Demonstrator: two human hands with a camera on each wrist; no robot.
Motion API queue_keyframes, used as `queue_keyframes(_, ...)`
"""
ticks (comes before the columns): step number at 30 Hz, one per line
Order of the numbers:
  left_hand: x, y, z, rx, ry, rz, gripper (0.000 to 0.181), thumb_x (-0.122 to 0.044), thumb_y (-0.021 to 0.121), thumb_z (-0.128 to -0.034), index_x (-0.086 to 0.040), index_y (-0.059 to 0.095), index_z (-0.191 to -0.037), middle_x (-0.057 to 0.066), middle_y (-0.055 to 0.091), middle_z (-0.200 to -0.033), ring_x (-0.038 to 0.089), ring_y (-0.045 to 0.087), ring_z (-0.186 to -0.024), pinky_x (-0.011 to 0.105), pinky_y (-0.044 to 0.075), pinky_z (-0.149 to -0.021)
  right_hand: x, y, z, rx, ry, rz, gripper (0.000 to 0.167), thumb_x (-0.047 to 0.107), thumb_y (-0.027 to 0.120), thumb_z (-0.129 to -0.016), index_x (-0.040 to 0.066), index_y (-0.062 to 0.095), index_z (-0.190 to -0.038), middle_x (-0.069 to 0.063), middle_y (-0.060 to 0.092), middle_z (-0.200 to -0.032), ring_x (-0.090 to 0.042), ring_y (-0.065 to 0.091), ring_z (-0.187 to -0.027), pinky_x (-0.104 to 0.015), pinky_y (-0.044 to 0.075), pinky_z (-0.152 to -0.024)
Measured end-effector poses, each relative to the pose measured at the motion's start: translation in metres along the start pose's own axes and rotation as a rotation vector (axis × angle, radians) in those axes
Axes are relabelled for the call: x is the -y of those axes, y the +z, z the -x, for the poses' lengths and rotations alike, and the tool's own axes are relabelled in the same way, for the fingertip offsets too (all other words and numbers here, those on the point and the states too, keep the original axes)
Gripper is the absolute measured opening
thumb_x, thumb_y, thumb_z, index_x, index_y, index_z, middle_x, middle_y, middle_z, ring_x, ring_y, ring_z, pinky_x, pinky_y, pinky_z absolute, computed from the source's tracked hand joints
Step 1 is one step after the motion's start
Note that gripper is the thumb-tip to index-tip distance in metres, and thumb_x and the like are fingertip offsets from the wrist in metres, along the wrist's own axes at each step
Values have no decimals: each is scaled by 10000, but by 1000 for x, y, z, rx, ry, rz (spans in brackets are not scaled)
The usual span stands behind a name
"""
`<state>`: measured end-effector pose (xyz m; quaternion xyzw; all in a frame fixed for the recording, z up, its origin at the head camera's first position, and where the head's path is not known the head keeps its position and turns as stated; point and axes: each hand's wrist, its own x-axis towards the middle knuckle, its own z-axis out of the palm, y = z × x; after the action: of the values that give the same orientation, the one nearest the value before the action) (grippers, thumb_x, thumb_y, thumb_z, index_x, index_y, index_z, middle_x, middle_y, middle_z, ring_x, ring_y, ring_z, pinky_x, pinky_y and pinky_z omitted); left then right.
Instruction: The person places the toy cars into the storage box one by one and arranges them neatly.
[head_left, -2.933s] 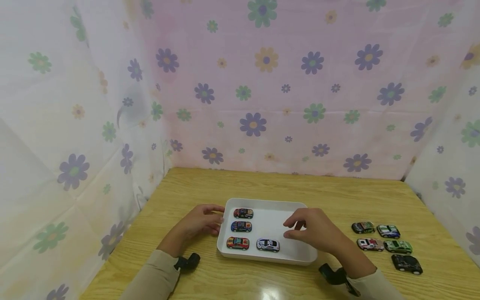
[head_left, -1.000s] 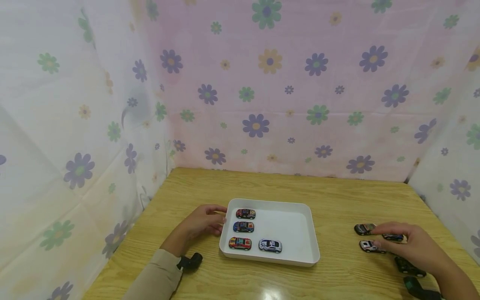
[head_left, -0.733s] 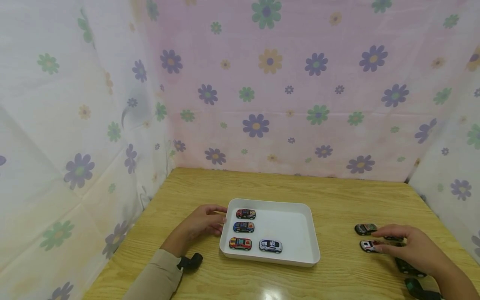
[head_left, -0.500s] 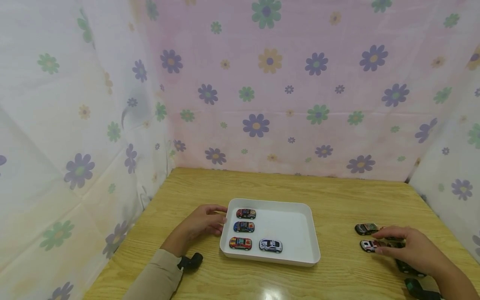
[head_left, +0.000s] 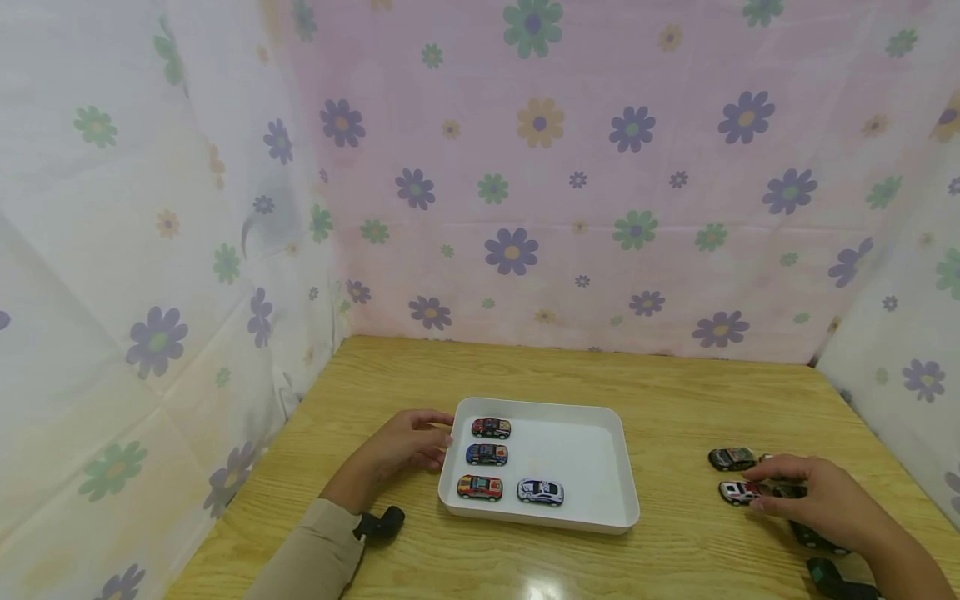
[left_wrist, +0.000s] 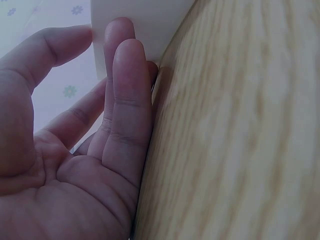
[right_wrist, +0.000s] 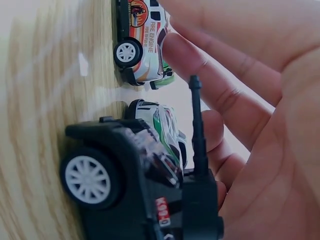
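Note:
My left hand [head_left: 401,443] rests at the left end of a white tray [head_left: 628,467], fingers relaxed and fingertips against its outer wall [left_wrist: 145,20]. Four-wheeled toy cars lie in the tray: three down the left side, and a white one [head_left: 540,492] beside the lowest. At the right, my right hand [head_left: 828,504] has thumb and forefinger about a white and red car [head_left: 738,492] on the table. In the right wrist view its side [right_wrist: 147,30] reads "FIRE ENGINE", with a finger against it; the thumb's contact is partly out of sight.
A dark car [head_left: 731,458] lies just behind the pinched one. My right hand partly covers other cars, including a black one [head_left: 817,538] near its wrist; its antenna [right_wrist: 197,125] stands up near the palm. Flowered cloth [head_left: 570,283] borders the table [head_left: 405,367].
My right hand has moved from over the tray's right half to the cars at the right, where it has stayed almost still lately. My left hand remains at the tray.

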<state>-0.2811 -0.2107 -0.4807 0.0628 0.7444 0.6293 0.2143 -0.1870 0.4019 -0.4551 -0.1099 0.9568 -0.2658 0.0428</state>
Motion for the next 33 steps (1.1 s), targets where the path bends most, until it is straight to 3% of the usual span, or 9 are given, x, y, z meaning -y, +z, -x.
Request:
queue_keyframes(6,-3,1,1,-9,-1,-2,530,-181,763,-918,-32,601,-1401,124,752,-1088,204,738,-786,337,634,-709,-1,-1,-2,17,19,-12,413,444,807,-872,239,741,-1225,-123,690,-1297,-13,640,-1044,-284,556,-760)
queue_keyframes(11,-5,0,2,-13,-8,-14,537,-184,762,-920,-26,595,-1405,132,747,-1096,203,736,-787,339,634,-710,-3,-2,-5,39,16,-2,418,425,798,-886,219,732,-1244,-146,677,-1320,-86,668,-1063,-266,553,-752)
queue_keyframes(15,-4,0,0,-27,-20,-20,536,-193,773,-911,-36,604,-1396,136,743,-1107,208,738,-792,343,634,-712,-1,-3,-6,42,23,5,407,407,807,-881,202,741,-1226,-191,676,-1315,-325,673,-1140,-426,595,-816)
queue_keyframes(19,-2,2,-2,-32,-27,-20,537,-200,782,-902,-46,612,-1388,132,744,-1118,216,740,-799,349,634,-717,-1,-2,-5,39,38,10,403,393,820,-868,189,749,-1209,-234,673,-1311,-524,601,-1204,-594,563,-866)
queue_keyframes(33,1,1,-4,-18,-6,-13,528,-179,762,-908,-31,607,-1390,126,751,-1086,206,732,-773,330,626,-684,2,0,-3,-5,37,21,362,404,832,-849,238,767,-1164,-169,707,-1275,-505,613,-1198,-581,567,-880)
